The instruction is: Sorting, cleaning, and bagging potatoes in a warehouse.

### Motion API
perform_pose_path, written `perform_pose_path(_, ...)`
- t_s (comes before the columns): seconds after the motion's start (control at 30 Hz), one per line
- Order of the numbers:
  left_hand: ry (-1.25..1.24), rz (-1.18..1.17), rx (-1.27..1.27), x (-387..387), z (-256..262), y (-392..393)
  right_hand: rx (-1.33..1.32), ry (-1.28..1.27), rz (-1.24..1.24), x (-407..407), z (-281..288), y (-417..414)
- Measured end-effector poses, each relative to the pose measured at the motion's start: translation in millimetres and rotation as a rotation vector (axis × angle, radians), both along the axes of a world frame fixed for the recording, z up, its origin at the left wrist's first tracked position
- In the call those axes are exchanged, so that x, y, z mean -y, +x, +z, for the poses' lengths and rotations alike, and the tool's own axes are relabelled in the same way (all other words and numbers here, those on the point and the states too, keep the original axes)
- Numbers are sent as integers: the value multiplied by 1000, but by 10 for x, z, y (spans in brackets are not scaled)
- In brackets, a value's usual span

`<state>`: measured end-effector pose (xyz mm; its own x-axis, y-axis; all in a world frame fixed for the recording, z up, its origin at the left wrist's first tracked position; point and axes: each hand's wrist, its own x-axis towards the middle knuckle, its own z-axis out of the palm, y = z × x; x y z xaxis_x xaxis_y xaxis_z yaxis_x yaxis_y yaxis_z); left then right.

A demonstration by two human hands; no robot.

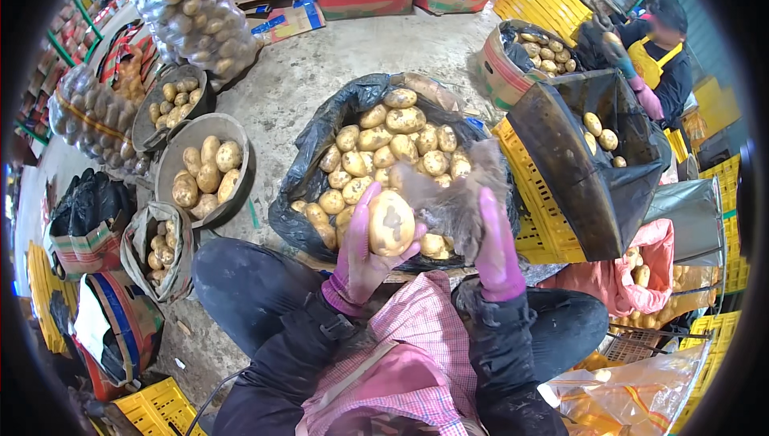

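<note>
My left hand (375, 249), in a pink glove, holds a large potato (391, 223) with brown patches. My right hand (497, 243), also in a pink glove, is upright at the right and grips a greyish-brown cloth or fibrous rag (459, 201), blurred at its left end. Both hands are over the near edge of a container lined with a black plastic bag (300, 165) and filled with potatoes (405, 120). The rag hides some of the potatoes in it.
Left stand a round basin (165, 180) and a smaller tub (143, 129) of potatoes, a sack (133, 243) and clear bags of potatoes (201, 21). Right are a black-lined yellow crate (541, 195) and a pink sack (658, 243). A co-worker (667, 57) is at upper right.
</note>
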<state>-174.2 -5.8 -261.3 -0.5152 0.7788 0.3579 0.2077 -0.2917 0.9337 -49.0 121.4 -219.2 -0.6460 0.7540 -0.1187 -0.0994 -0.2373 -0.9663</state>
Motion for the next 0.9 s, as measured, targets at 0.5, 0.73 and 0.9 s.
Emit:
perform_pose_path(0.5,32,-397,1119,-6,-93,89,42,437,-69,281,-240,-551)
perform_pose_path(0.73,-31,-292,767,-12,55,116,-83,55,-180,137,-242,-90)
perform_pose_path(0.9,-17,-346,352,31,-100,-30,-187,-248,155,356,28,54)
